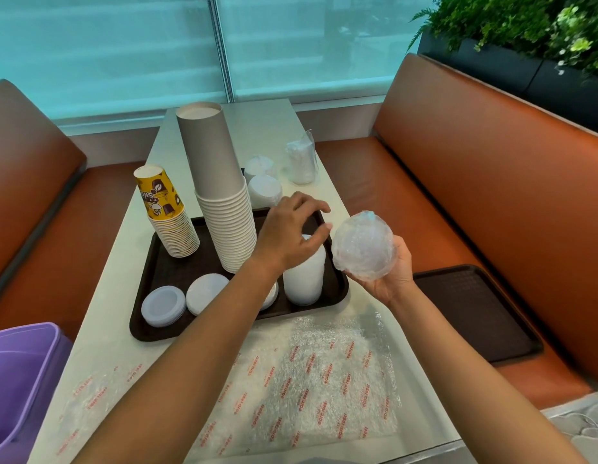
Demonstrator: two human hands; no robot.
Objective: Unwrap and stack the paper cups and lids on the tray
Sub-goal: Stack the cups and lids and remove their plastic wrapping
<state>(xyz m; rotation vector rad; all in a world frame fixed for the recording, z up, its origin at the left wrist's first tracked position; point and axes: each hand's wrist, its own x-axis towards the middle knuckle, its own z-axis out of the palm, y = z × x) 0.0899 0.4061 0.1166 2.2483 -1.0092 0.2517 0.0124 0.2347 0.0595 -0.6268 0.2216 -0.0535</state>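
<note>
A dark brown tray [150, 324] on the table carries a tall grey cup stack [217, 182], a yellow printed cup stack [168, 216], a white lid stack [304, 272] and two low lid piles [163, 304] [205, 293]. My right hand [391, 276] grips a round bundle of lids in clear plastic wrap [362, 246], held beside the tray's right edge. My left hand [290, 229] hovers over the white lid stack with fingers spread and holds nothing.
Printed bubble wrap [324, 370] lies flat on the near table. Wrapped lid packs [264, 185] and a plastic bag [301, 159] sit behind the tray. A second tray [474, 313] lies on the right bench. A purple bin [19, 380] stands at the left.
</note>
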